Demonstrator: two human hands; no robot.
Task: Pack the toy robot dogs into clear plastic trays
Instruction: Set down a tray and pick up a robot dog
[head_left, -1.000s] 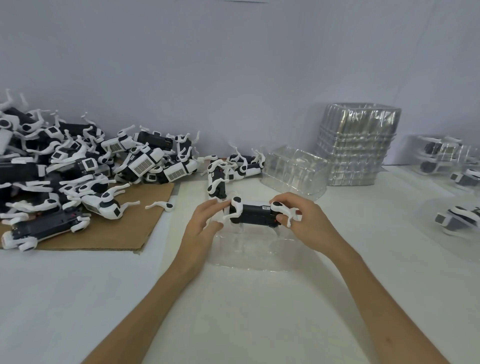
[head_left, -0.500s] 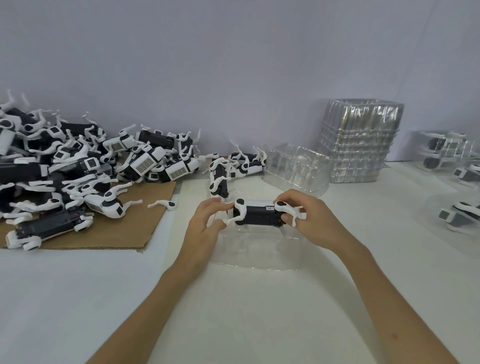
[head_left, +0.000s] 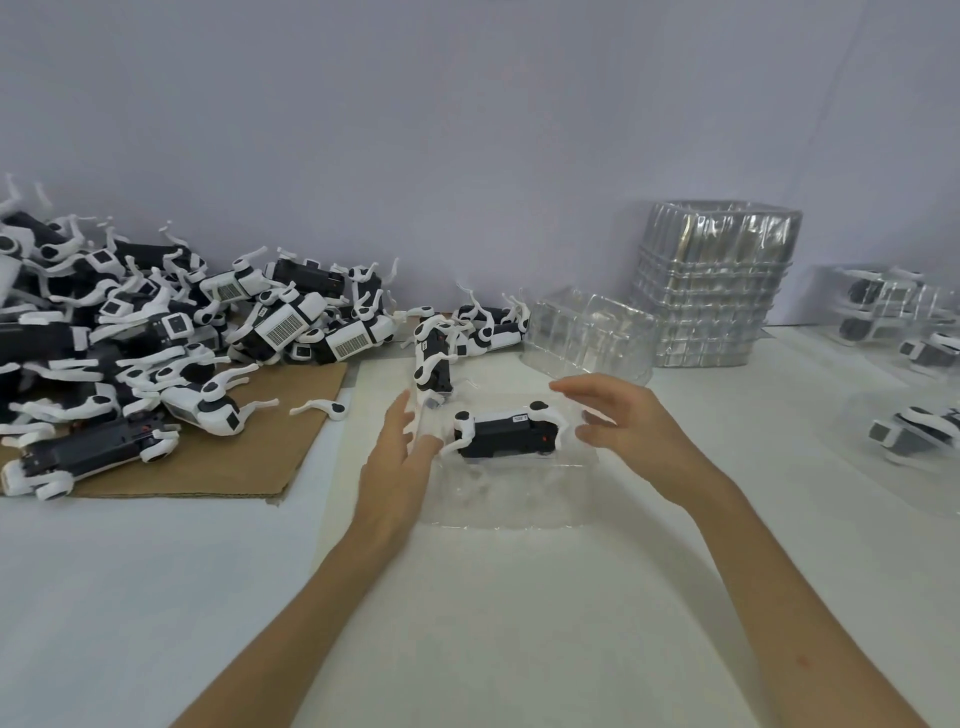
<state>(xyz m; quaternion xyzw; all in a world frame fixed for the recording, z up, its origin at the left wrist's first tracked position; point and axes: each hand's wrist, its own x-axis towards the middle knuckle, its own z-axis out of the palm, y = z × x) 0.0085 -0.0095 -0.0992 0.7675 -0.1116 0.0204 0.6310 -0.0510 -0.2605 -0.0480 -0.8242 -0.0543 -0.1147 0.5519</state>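
Your left hand (head_left: 400, 462) was open, its fingers (head_left: 402, 415) straight and loosely spread, and your right hand (head_left: 628, 431) was open too, its fingers (head_left: 576, 387) relaxed and only slightly bent; neither gripped anything. Between your two sets of fingertips the toy dog (head_left: 506, 434) lay on its side in the clear tray (head_left: 509, 499), black body lengthwise and white legs folded at both ends. Your left fingertips sat just beside its nearer white leg, though you could not tell from this view whether they touched it; your right fingertips hovered just beside its other end, apart from it. Just beyond your left fingertips another dog (head_left: 432, 358) lay on the white table (head_left: 156, 597). Farther left of those fingers a loose white leg (head_left: 319, 408) lay on the cardboard sheet (head_left: 234, 462), with the big pile of dogs (head_left: 156, 338) behind it. Beyond your right fingertips stood a single empty tray (head_left: 587, 332), and behind that a tall stack of trays (head_left: 717, 291). Well to the right of your right hand sat trays already holding dogs (head_left: 909, 431).
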